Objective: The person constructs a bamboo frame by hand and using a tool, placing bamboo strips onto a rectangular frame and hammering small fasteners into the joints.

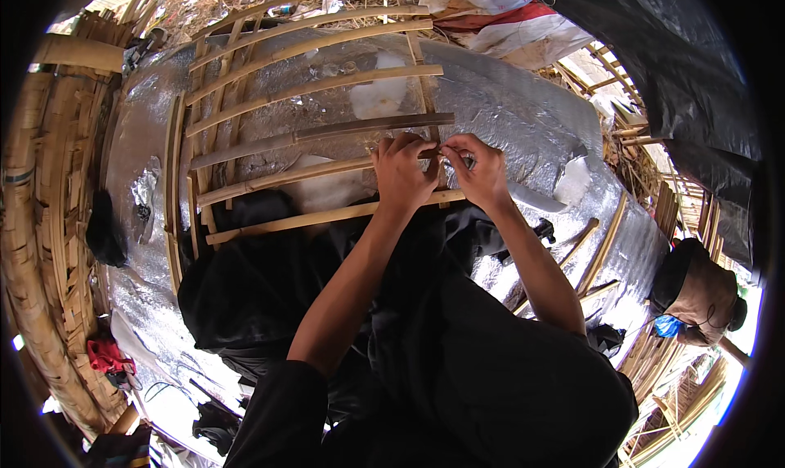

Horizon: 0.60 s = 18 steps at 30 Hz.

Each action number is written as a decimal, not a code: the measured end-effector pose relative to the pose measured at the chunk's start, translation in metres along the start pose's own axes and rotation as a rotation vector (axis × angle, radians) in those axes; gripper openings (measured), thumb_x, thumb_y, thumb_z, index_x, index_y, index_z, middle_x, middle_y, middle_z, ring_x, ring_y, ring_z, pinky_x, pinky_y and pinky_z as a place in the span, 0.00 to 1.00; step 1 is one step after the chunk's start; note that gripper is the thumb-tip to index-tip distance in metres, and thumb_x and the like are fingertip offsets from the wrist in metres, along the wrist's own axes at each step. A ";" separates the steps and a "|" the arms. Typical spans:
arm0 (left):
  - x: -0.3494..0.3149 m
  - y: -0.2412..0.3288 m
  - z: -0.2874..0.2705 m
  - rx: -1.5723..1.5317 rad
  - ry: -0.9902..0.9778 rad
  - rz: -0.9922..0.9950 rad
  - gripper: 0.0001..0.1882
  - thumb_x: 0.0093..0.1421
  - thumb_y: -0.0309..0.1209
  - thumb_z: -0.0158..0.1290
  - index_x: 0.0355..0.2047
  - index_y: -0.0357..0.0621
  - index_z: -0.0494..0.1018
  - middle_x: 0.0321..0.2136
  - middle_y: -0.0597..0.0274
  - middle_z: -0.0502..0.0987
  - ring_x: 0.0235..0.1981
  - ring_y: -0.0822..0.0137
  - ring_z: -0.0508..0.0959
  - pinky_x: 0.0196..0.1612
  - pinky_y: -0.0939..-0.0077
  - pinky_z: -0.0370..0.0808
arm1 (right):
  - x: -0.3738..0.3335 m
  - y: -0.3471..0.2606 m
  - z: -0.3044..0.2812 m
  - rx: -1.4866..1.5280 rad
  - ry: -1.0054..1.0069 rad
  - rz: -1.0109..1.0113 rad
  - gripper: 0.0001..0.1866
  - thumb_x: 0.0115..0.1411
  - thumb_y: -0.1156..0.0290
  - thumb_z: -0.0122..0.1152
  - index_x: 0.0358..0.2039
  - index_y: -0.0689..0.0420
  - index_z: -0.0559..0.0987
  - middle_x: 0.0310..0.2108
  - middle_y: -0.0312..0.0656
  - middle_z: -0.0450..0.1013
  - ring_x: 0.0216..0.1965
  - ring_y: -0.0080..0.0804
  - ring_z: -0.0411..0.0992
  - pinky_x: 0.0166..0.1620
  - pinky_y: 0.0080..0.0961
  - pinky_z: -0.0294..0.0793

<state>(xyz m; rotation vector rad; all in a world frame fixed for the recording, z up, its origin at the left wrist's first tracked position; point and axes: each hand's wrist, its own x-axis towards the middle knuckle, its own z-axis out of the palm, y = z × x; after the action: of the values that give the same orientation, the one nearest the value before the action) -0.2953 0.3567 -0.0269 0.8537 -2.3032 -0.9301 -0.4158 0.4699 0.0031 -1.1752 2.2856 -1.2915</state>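
A lattice of split bamboo slats [319,85] lies in front of me, its near edge over my black-clothed legs [253,280]. Long slats cross several short uprights, and one slat [360,127] is darker than the rest. At the right-hand end of the lattice my left hand [402,172] is closed in a pinch beside an upright. Close against it, my right hand [481,172] pinches with thumb and forefinger at the same spot. Whatever is between the fingertips is too small to make out. The crossing beneath is partly hidden by my fingers.
A shiny silver sheet [515,108] covers the ground. Loose bamboo strips [603,247] lie to the right, near a brown and black bundle [702,292]. Bamboo poles [41,223] line the left side. Black plastic [654,59] hangs at upper right; a red cloth [109,356] lies lower left.
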 end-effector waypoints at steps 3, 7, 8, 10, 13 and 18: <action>0.000 -0.001 0.001 -0.012 0.002 0.000 0.12 0.51 0.35 0.72 0.37 0.56 0.87 0.38 0.68 0.85 0.44 0.54 0.79 0.49 0.51 0.71 | 0.000 0.001 0.004 -0.015 0.013 -0.053 0.06 0.63 0.78 0.70 0.40 0.60 0.83 0.36 0.46 0.84 0.38 0.41 0.86 0.42 0.31 0.85; -0.001 -0.002 0.002 -0.017 0.027 0.009 0.11 0.51 0.35 0.72 0.36 0.57 0.87 0.38 0.69 0.85 0.43 0.54 0.79 0.48 0.52 0.71 | 0.000 0.002 0.004 -0.032 0.004 -0.078 0.06 0.63 0.79 0.69 0.40 0.61 0.82 0.37 0.47 0.83 0.38 0.43 0.86 0.43 0.32 0.85; -0.001 -0.002 0.002 -0.018 0.033 0.010 0.11 0.51 0.35 0.72 0.36 0.57 0.87 0.38 0.69 0.85 0.43 0.54 0.79 0.47 0.52 0.71 | 0.000 0.002 0.005 -0.036 0.009 -0.082 0.06 0.63 0.79 0.69 0.41 0.60 0.82 0.37 0.47 0.83 0.38 0.44 0.86 0.43 0.33 0.85; 0.000 -0.001 0.003 -0.035 0.035 0.004 0.11 0.51 0.35 0.72 0.36 0.57 0.87 0.38 0.69 0.85 0.43 0.54 0.79 0.47 0.52 0.71 | 0.000 0.002 0.004 -0.038 0.014 -0.077 0.06 0.63 0.79 0.68 0.40 0.60 0.82 0.36 0.47 0.83 0.38 0.45 0.85 0.43 0.33 0.85; -0.001 -0.002 0.004 -0.038 0.032 -0.010 0.11 0.52 0.35 0.71 0.36 0.57 0.86 0.37 0.69 0.84 0.44 0.55 0.79 0.47 0.52 0.70 | 0.000 0.001 0.005 -0.050 0.006 -0.070 0.05 0.63 0.79 0.68 0.40 0.60 0.82 0.36 0.48 0.83 0.38 0.49 0.84 0.43 0.35 0.85; -0.001 -0.001 0.003 -0.083 -0.007 -0.056 0.11 0.52 0.35 0.71 0.36 0.56 0.85 0.38 0.69 0.84 0.45 0.56 0.78 0.50 0.53 0.67 | 0.001 -0.002 0.002 -0.178 -0.030 -0.142 0.04 0.62 0.80 0.67 0.38 0.60 0.82 0.36 0.49 0.82 0.39 0.54 0.82 0.42 0.40 0.84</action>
<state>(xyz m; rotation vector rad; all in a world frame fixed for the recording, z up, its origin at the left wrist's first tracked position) -0.2962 0.3585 -0.0301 0.8846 -2.2405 -1.0468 -0.4146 0.4672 0.0039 -1.4288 2.3736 -1.1257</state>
